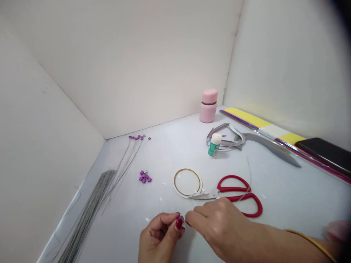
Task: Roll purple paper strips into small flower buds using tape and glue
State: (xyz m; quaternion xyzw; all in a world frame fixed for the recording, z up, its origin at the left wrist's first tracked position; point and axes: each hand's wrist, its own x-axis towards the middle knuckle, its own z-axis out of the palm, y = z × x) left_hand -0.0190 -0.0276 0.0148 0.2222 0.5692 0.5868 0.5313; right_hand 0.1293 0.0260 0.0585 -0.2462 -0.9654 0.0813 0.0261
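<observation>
My left hand is closed in a pinch on a small purple star, mostly hidden by the fingertips. Just to its right, my right hand is closed with its fingers bent down close to the star. A thin wire rises in a curve from behind the right hand, which seems to grip it; its other end is hidden. Beyond the hands lie red-handled scissors, their blades resting over a roll of white tape. Several loose purple stars sit in a small heap.
At left lies a bundle of grey wires, beside several wires tipped with purple stars. A glue stick stands before grey strips. Behind are a pink flask, packs of coloured paper strips and a black phone-like object.
</observation>
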